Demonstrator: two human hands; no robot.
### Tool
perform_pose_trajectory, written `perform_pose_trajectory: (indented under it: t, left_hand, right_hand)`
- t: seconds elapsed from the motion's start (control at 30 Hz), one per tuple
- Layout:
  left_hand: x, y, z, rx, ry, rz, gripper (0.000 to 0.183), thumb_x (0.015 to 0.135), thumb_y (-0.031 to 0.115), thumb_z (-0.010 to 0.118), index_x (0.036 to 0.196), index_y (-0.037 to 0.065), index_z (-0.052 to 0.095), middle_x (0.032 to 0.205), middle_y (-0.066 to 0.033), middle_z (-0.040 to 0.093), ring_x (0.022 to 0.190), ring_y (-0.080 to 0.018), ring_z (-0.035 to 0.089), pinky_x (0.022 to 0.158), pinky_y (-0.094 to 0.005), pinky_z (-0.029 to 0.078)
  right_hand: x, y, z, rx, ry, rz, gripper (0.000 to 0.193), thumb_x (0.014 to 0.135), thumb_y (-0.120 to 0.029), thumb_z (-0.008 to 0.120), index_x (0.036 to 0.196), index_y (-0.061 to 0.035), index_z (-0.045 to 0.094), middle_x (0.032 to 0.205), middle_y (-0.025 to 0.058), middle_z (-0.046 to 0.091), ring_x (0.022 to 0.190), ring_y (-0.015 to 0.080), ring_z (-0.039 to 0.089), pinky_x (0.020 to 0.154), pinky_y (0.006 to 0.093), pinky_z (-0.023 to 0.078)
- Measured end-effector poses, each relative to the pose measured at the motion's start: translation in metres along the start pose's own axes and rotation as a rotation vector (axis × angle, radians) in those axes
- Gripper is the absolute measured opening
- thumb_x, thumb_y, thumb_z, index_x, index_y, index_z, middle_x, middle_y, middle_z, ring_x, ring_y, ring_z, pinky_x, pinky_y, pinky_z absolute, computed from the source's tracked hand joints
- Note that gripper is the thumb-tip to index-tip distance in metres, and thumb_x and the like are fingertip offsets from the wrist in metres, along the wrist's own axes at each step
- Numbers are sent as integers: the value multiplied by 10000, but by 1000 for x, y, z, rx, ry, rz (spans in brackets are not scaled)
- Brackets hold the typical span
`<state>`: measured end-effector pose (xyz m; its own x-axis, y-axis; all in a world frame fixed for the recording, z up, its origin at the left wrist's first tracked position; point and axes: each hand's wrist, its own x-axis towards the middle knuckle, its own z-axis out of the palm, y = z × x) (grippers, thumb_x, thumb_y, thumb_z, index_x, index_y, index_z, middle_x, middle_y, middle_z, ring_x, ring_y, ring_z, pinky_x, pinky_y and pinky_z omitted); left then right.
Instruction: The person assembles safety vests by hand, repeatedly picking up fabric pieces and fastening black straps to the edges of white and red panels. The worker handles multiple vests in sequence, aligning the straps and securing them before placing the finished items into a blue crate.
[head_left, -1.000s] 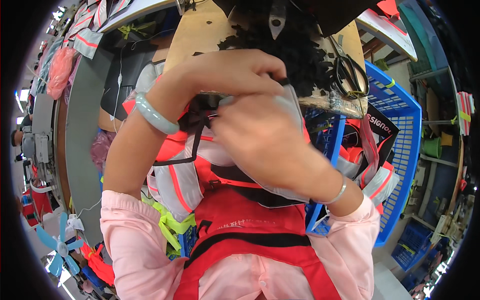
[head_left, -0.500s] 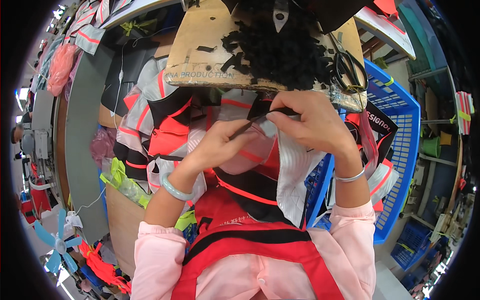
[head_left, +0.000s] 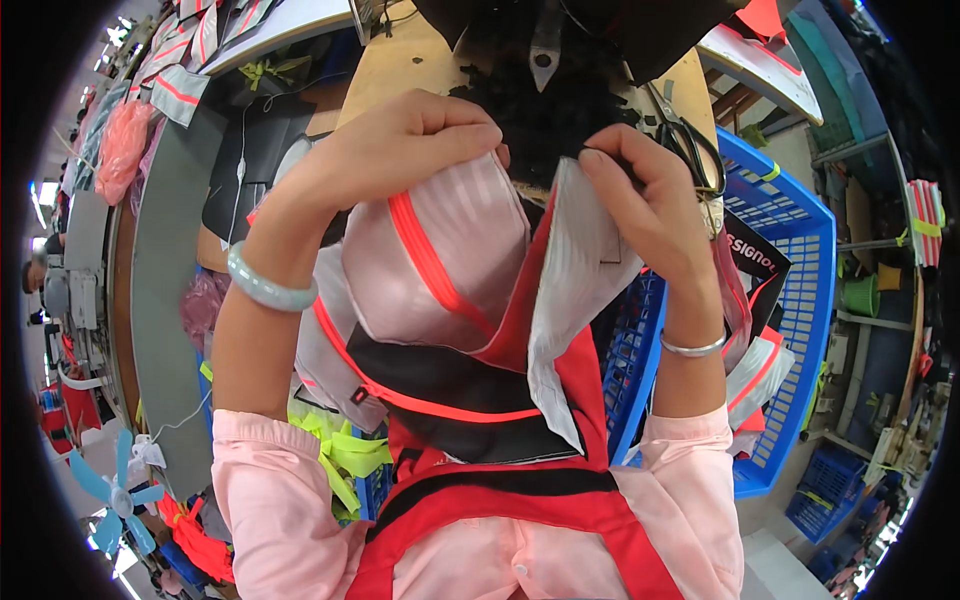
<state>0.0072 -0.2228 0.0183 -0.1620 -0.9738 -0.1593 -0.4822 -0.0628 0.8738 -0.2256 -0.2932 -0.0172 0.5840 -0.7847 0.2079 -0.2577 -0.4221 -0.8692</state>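
Observation:
Between my hands hangs a sewn fabric piece (head_left: 440, 265), pale silvery with a bright red-orange stripe, red lining and a black lower section. My left hand (head_left: 420, 145) pinches its upper left edge, thumb against fingers. On the other side, my right hand (head_left: 650, 200) grips the top of a pale striped flap (head_left: 575, 260) between thumb and fingers. The lower black part (head_left: 450, 395) drapes over the red apron on my lap. Whether a narrow strip is also in my fingers is hidden.
Behind my hands, black fabric scraps (head_left: 500, 95) cover a worn wooden board (head_left: 395, 65), beneath a pointed metal part (head_left: 543, 60). Black-handled scissors (head_left: 690, 145) lie at its right side. A blue plastic basket (head_left: 815, 330) with fabric pieces stands right; a grey panel (head_left: 170, 290) rises left.
My hands have moved apart and farther up, spreading the fabric piece. The dark strip pinched between them earlier no longer shows. More of the pale striped panel faces up.

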Motion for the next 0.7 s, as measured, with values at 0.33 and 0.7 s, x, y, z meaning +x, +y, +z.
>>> perform_pose_trajectory:
  t: [0.33,0.7]
  left_hand:
    - [41,-35,-23,-137,130,-210,311,912,245,595,1034,-34,659,960,-61,682,882,-111,613,837,-225,461]
    - [42,-26,-27,-251,149,-141,299,917,212,603,1083,-34,639,990,-56,679,900,-98,618,847,-229,471]
  right_hand:
    - [51,34,14,-19,-32,-20,292,836,-254,567,910,13,658,658,145,596,597,218,550,599,338,436]
    - [56,31,10,41,18,-36,292,844,-259,578,886,22,648,605,58,540,565,124,489,555,298,415]
